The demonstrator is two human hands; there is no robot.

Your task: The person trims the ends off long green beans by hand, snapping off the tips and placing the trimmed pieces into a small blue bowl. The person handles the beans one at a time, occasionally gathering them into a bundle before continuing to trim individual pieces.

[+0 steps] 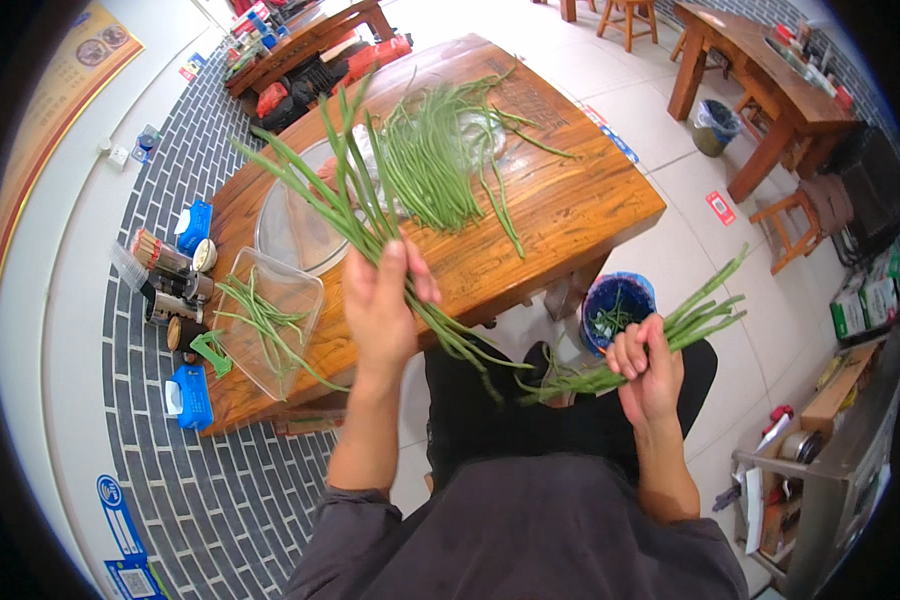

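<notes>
My left hand [385, 300] is closed around a bunch of long green beans [345, 199], held up over the near edge of the wooden table [555, 202]. Their lower ends hang past the edge above my lap. Another bunch of long beans [701, 315] is gripped in my right hand [649, 360], beside a blue bin [622, 289] that has bits of green bean in it. A large pile of long beans [431, 165] lies on a clear plastic bag [487, 131] on the table. More beans [266, 311] rest in a clear plastic tray [311, 300] to the left.
A round glass turntable [277, 221] lies on the table behind the tray. Blue tissue packs [193, 397], a toothpick holder [154, 251] and jars line the brick wall [165, 480]. A metal shelf unit [817, 472] stands at right; another wooden table [772, 82] is farther back.
</notes>
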